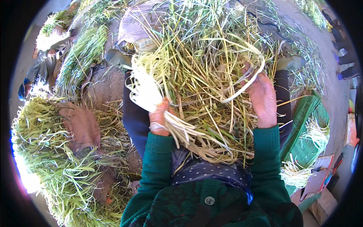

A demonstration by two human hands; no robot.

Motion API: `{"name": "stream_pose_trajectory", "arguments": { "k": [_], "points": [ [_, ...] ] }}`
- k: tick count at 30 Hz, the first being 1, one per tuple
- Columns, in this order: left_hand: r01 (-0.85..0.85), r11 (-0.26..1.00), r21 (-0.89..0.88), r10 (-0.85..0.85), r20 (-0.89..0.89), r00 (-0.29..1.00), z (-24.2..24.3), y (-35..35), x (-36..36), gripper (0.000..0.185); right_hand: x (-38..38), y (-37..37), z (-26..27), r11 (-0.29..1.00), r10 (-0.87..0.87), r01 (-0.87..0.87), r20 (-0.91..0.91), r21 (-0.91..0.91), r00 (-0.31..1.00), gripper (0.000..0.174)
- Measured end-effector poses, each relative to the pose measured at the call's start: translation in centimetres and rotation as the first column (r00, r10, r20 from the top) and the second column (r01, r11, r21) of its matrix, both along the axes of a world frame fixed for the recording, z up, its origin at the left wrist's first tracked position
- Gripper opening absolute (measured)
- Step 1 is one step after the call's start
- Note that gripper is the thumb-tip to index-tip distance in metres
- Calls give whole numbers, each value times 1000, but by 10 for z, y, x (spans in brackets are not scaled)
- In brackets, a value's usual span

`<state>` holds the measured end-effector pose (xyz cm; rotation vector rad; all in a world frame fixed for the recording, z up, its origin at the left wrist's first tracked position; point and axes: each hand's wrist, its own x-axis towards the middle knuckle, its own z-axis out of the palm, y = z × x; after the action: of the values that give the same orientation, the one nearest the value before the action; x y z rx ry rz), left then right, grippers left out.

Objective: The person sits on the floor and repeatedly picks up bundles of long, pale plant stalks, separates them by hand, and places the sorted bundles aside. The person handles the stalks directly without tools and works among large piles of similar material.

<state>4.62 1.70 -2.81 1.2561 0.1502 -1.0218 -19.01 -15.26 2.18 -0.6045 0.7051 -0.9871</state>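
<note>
My left hand is closed around a bundle of long pale plant stalks; their light ends fan out above the fist and the rest trails down to the right. At the right, my right hand is raised with its palm partly showing, its fingertips against a curved pale stalk that loops above the pile. Whether the fingers pinch that stalk I cannot tell. Between and beyond both hands lies a large loose heap of green and yellowish stalks, reaching over my lap.
Leafy green bunches are piled at the left, partly under a brownish cloth. A green printed sack at the right bears small pale stalk bundles. Another person's legs show at upper right. A pinkish sack lies ahead.
</note>
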Motion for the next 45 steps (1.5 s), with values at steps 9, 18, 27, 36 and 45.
{"name": "stream_pose_trajectory", "arguments": {
  "k": [9,18,27,36,45],
  "points": [
    [312,888,-336,-230,263,937,20,-21,-44,44,84,25,19,966,249,-257,-138,-41,959,22],
    [275,870,-410,-296,12,955,23,-22,-28,23,80,43,-31,772,547,-611,-308,-175,779,28],
    [87,784,-615,-218,-141,966,43,-16,38,13,16,47,-9,622,618,-782,-597,-26,512,15],
    [8,597,-802,-240,-169,956,48,-20,77,17,-157,-12,-59,886,-378,-199,-901,-418,211,32],
    [-52,722,-690,-137,-217,966,45,-18,45,19,25,70,1,382,-133,-733,-818,-563,559,56]
  ]
}}
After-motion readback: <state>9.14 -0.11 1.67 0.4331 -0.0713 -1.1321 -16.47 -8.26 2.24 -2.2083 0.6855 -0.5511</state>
